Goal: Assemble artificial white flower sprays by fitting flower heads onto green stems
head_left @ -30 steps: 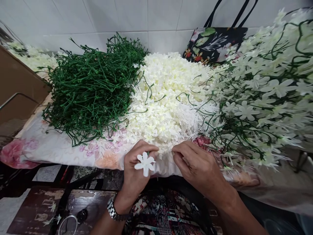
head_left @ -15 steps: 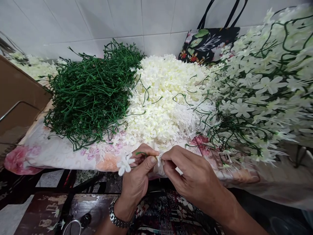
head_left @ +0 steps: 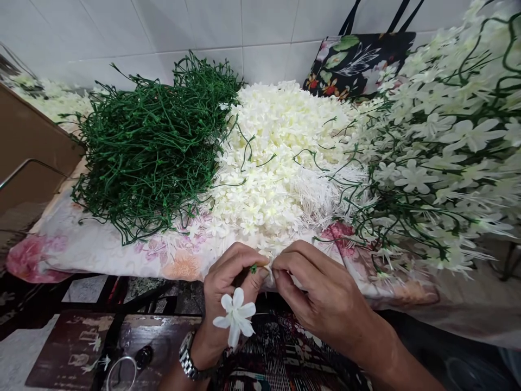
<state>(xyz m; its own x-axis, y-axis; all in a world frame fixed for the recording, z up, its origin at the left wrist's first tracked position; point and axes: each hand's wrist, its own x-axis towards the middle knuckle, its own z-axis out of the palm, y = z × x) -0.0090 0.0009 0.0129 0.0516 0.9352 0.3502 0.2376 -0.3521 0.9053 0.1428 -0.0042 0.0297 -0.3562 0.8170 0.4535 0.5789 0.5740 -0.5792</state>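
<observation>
Our left hand (head_left: 228, 279) and right hand (head_left: 325, 293) face a white-tiled wall (head_left: 195, 27), pale flower-printed cloth (head_left: 103, 250), heaped green stems (head_left: 150, 152) and white blossoms (head_left: 277, 125), right fingertips pressed together, left pinching a small green stem (head_left: 253, 268) above a six-petalled white flower (head_left: 235, 316).

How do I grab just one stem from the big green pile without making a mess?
Probably pinch a loose stem where it sticks out at the near edge of the pile. Come from the person's side, low over the cloth. Stems there are thin and poke free, while the middle looks thickly tangled.
</observation>
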